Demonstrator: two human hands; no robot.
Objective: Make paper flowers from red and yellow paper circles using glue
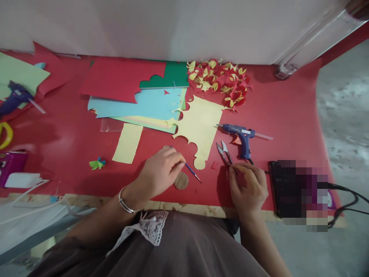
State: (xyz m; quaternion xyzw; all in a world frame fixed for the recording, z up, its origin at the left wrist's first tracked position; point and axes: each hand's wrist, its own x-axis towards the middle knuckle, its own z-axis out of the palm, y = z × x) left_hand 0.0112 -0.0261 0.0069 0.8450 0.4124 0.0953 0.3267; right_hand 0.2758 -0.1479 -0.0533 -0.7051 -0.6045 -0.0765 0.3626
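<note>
My left hand (160, 171) pinches a thin blue brush-like stick (192, 172) whose dark tip points down to the right. Partly under that hand lies a round wooden disc (181, 181). My right hand (249, 186) is closed on the handle end of small metal snips (224, 153), their blades apart and pointing away from me. Just beyond the snips rests a blue glue gun (240, 134). A yellow sheet with scalloped cuts (200, 123) lies between and ahead of my hands, with a small red scrap (214, 165) near its lower corner.
Red (121, 79), green and blue sheets are stacked at the back, beside a pile of red and yellow paper pieces (219, 79). A yellow strip (127, 143) and green folded paper (97, 164) lie left. A black device (288, 188) with cables sits right; another glue gun (17, 96) is far left.
</note>
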